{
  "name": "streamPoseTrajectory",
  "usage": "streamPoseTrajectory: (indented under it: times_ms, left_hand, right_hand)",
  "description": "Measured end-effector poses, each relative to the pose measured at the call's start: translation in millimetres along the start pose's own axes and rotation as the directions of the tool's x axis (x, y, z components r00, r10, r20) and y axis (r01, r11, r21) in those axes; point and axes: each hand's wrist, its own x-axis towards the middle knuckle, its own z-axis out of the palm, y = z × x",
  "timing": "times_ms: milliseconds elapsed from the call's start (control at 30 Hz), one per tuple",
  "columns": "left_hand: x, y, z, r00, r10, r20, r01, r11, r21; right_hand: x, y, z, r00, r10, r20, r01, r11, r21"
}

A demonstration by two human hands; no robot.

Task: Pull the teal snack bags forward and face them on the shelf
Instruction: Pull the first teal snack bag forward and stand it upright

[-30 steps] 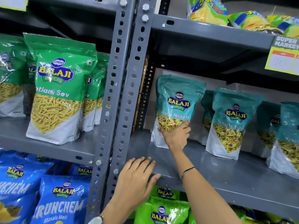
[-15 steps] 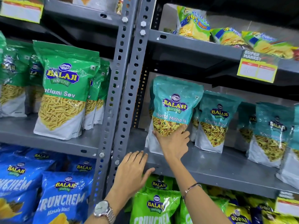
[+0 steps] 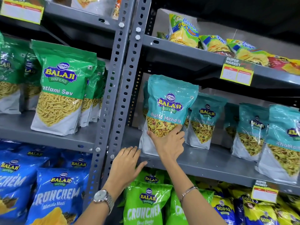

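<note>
A teal Balaji snack bag stands upright at the left end of the grey shelf, close to its front edge. My right hand grips its lower front, fingers spread over the clear window. My left hand rests open on the shelf lip, just left of the bag's white base. Another teal bag stands further back to the right, and more teal bags follow toward the right edge. One more teal bag hides behind the held one.
Two perforated grey uprights divide the racks. Green sev bags fill the left shelf, blue Crunchem bags sit below them. Green and yellow bags lie under the teal shelf. Yellow price tags hang from shelf edges.
The held teal bag has come forward toward the shelf's front edge and looks larger. My left hand slid up onto the shelf lip beside it.
</note>
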Motion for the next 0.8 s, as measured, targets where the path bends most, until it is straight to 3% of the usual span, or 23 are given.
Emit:
streamPoseTrajectory:
  times_ms: [633,800]
  left_hand:
    - [-2.5,7.1,10.3,0.999,0.038,-0.004,-0.038,0.999,-0.011]
    - [-2.1,3.2,7.4,0.996,0.037,-0.081,-0.035,0.999,0.021]
  right_hand:
    - [-0.3,15.2,-0.8,1.000,0.013,0.020,-0.013,1.000,0.013]
    - [-2.4,8.5,-2.0,1.000,-0.001,0.019,0.001,1.000,0.026]
